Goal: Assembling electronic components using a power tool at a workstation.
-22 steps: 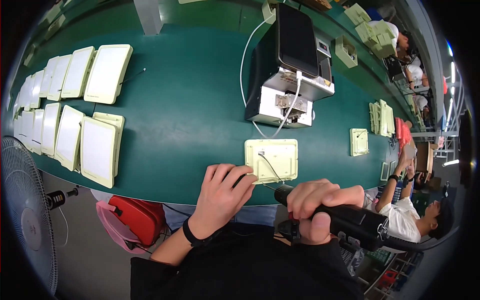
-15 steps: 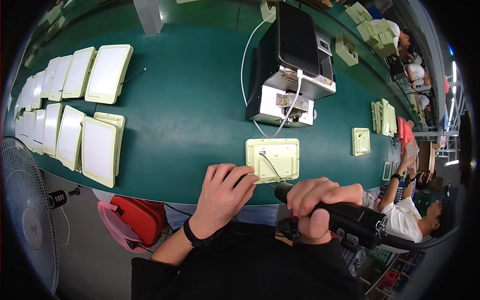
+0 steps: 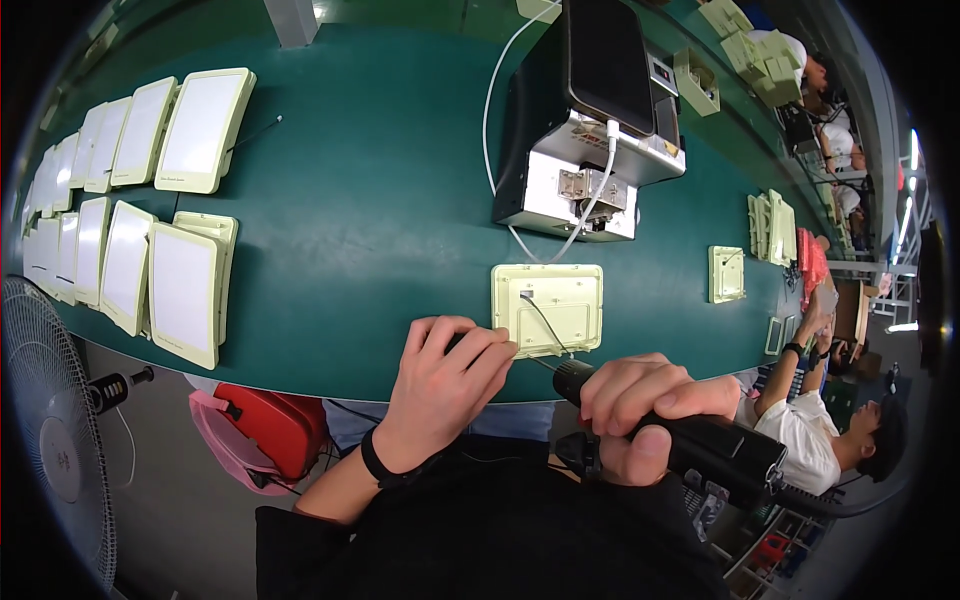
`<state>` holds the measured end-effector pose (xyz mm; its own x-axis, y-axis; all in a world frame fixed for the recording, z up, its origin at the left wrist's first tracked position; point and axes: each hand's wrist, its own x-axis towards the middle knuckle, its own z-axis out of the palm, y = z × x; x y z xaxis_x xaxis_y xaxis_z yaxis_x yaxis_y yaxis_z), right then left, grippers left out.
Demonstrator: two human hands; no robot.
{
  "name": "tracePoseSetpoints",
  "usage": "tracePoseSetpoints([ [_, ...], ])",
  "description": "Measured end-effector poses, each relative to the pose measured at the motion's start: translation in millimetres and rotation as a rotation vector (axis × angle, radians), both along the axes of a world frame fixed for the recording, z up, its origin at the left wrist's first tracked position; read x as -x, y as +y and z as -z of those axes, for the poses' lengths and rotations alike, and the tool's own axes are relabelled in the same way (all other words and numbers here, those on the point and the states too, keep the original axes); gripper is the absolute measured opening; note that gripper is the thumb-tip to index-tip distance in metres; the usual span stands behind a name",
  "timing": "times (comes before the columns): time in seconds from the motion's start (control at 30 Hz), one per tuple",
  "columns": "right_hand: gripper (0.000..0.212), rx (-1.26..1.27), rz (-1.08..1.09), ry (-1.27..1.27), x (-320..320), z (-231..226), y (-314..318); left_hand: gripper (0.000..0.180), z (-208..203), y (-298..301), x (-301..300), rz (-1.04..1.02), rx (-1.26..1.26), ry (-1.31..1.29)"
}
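A pale yellow-green plastic casing [image 3: 568,310] lies on the green table in front of me, its inner side up, with a thin black cable across it. My left hand [image 3: 445,385] is curled at the casing's near left corner, fingertips gripping its edge; something dark shows between the fingers, too hidden to name. In my right hand [image 3: 640,405] is a black corded electric screwdriver [image 3: 720,445], held nearly level. Its thin bit points left at the casing's near edge, close to my left fingertips. Whether the bit touches a screw cannot be seen.
Beyond the casing stands a black and silver machine [image 3: 575,190] with a phone [image 3: 610,65] and white cable on it. White-faced panels [image 3: 205,130] stand in two rows at left. Another casing [image 3: 727,275] lies right. A fan [image 3: 60,440] is at lower left; a co-worker [image 3: 820,430] sits right.
The view has shifted slightly, moving the table's things a little upward in the picture. Both hands keep their places at the casing, and the screwdriver stays in my right hand.
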<state>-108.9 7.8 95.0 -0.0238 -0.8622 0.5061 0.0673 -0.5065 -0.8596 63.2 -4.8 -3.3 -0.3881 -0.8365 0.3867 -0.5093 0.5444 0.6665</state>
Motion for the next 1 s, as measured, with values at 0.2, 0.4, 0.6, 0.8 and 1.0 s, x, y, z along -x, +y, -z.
tracePoseSetpoints([
  [0.2, 0.033, -0.031, 0.040, -0.018, -2, -2, 4, 0.026, 0, 1, -1, 0.000, 0.001, -0.003],
  [0.4, 0.032, -0.044, 0.047, -0.008, -1, -6, 2, 0.026, 0, 1, -1, 0.007, -0.006, -0.003],
  [0.6, 0.033, -0.007, 0.038, -0.027, -3, 5, 0, 0.027, 1, 1, 1, 0.006, -0.009, -0.007],
  [0.8, 0.035, 0.001, 0.027, -0.019, -2, 15, 0, 0.027, 1, 0, 1, 0.006, 0.015, -0.021],
  [1.0, 0.036, 0.046, 0.052, -0.058, -13, 13, 2, 0.028, -6, 6, -7, -0.009, 0.049, -0.113],
])
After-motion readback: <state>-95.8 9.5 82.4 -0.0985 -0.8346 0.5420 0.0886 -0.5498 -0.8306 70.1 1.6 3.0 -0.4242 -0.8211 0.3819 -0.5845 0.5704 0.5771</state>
